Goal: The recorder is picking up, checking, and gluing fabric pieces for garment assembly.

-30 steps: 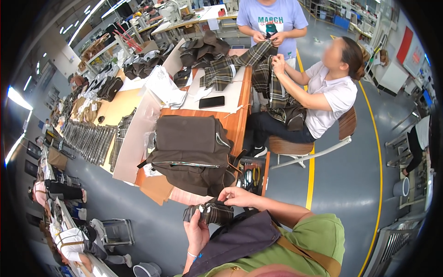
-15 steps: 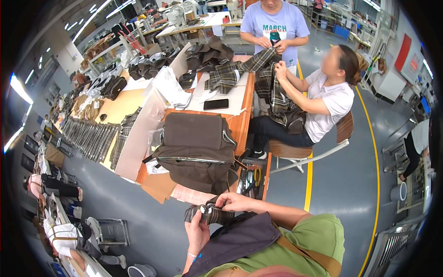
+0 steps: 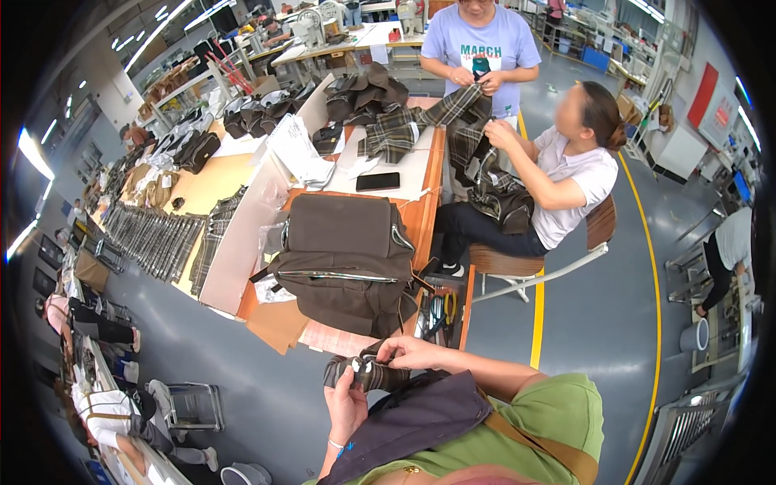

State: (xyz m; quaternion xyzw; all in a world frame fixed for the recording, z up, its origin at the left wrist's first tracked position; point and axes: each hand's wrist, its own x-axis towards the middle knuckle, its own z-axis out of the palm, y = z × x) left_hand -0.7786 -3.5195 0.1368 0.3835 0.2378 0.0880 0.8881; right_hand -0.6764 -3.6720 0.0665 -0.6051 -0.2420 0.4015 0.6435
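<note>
Close in front of me is a dark plaid fabric piece [image 3: 396, 378], bunched up, with small white spots showing on it between my hands. My left hand [image 3: 346, 406] grips its left end, thumb on top. From the right, my right hand [image 3: 408, 352] pinches the upper edge with its fingertips; whether a small part sits in that pinch is hidden. Just beyond my hands, a dark brown bag [image 3: 343, 275] with a zipped front lies on the wooden table [image 3: 428, 206], touched by neither hand.
A black phone [image 3: 378, 182] and white papers [image 3: 301, 158] lie behind the bag. Across the table a seated person [image 3: 570, 170] and a standing person [image 3: 481, 56] hold plaid fabric. Scissors and tools fill a drawer [image 3: 440, 315]. Plaid pieces [image 3: 153, 238] line the left table.
The seated person's hands have shifted slightly down and right at the plaid fabric, and that person's head has turned a little. My own hands stay almost still on the fabric piece.
</note>
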